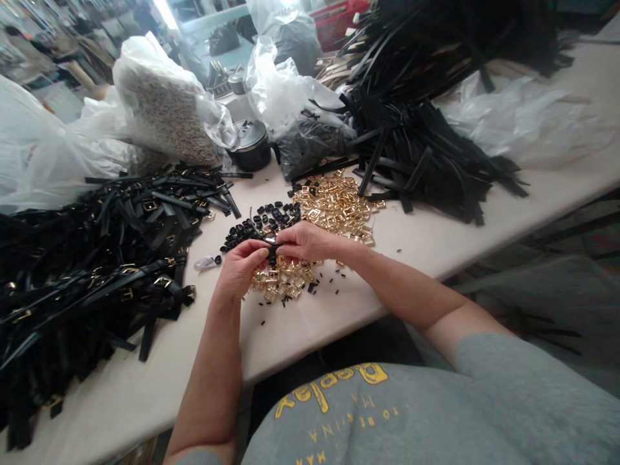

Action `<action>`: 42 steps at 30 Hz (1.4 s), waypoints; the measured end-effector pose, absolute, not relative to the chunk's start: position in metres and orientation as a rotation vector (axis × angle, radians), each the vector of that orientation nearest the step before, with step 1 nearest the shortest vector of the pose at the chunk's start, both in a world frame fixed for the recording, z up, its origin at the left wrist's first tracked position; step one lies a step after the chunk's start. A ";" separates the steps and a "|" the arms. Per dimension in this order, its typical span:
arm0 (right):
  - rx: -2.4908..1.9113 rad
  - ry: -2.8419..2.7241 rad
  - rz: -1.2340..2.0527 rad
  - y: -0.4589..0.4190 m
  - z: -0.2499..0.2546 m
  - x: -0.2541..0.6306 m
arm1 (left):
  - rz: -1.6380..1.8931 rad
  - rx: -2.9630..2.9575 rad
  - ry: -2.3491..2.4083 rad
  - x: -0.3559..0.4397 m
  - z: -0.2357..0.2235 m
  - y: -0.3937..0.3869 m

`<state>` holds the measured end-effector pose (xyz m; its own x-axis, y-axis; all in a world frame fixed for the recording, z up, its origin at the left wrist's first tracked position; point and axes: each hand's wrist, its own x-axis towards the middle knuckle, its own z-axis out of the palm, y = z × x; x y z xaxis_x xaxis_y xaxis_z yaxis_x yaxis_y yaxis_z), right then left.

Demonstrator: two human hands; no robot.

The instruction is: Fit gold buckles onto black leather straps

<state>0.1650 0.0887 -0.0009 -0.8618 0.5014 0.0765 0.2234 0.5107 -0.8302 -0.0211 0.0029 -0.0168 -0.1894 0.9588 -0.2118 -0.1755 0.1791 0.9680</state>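
Note:
My left hand (242, 265) and my right hand (306, 241) meet over the table, their fingers pinched on a short black strap (272, 254). A thin end of it seems to curve up behind the fingers. Whether a buckle is on the strap is hidden by my fingertips. Just beyond the hands lies a heap of small black loops (237, 234). Gold buckles (332, 205) are piled behind my right hand, and more gold buckles (283, 281) lie beneath both hands. Small black bits are scattered near them.
Black straps with gold buckles (111, 258) cover the table's left side. Plain black straps (421, 155) lie at the back right. Plastic bags (165, 103) and a dark lidded pot (250, 145) stand behind. The table's front edge (310, 354) runs close to my body.

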 end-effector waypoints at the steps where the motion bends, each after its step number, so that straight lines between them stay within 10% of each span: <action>1: -0.612 -2.442 1.275 0.089 -0.002 0.165 | 1.305 0.840 1.339 -0.020 -0.017 0.003; 26: -0.774 -1.948 1.547 0.082 -0.013 0.151 | 1.582 0.985 1.391 0.004 -0.028 0.004; 42: -0.876 -2.142 1.150 0.077 -0.012 0.153 | 1.716 0.472 1.252 0.010 -0.028 0.010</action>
